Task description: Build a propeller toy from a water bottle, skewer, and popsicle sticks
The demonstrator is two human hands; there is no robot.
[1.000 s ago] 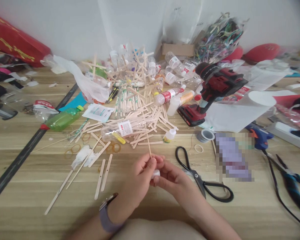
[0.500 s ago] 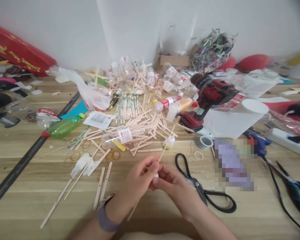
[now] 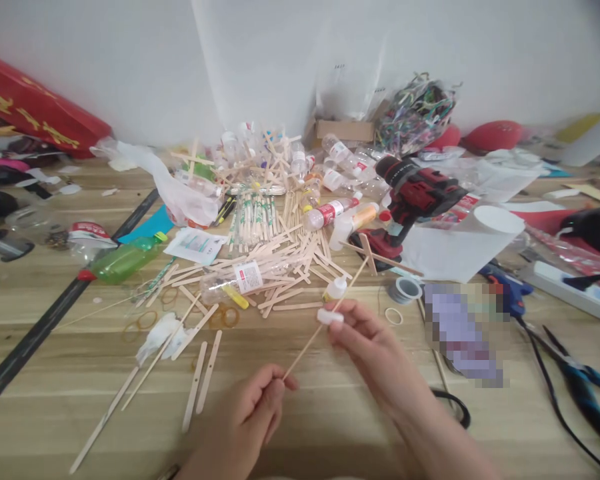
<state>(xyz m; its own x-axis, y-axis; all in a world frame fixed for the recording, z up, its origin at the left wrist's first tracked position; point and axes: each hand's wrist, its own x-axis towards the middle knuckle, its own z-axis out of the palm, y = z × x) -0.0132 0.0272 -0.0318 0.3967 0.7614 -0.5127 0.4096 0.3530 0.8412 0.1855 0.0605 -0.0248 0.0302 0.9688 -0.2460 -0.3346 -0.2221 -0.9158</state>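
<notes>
My left hand (image 3: 261,408) is closed around the lower part of a thin wooden skewer (image 3: 303,353), which slants up and to the right. Between the thumb and fingers of my right hand (image 3: 373,347) is a white bottle cap (image 3: 329,317), with the skewer running through or against it. At the skewer's upper end appear two crossed craft sticks (image 3: 369,255); whether they are joined to it I cannot tell. Just behind the cap stands a small white glue bottle (image 3: 336,288). Black scissors (image 3: 457,405) lie mostly hidden beneath my right forearm.
Craft sticks (image 3: 285,293) and a clear plastic bottle (image 3: 250,275) are heaped ahead. A red cordless drill (image 3: 420,193) stands at right, near a glue gun (image 3: 505,288) and pliers (image 3: 583,387). A green bottle (image 3: 129,259) lies left, over a black bar (image 3: 40,333).
My hands have separated along the skewer: the left moved down and left, the right moved up and right with the cap. The crossed sticks show more clearly, and my forearm covers most of the scissors.
</notes>
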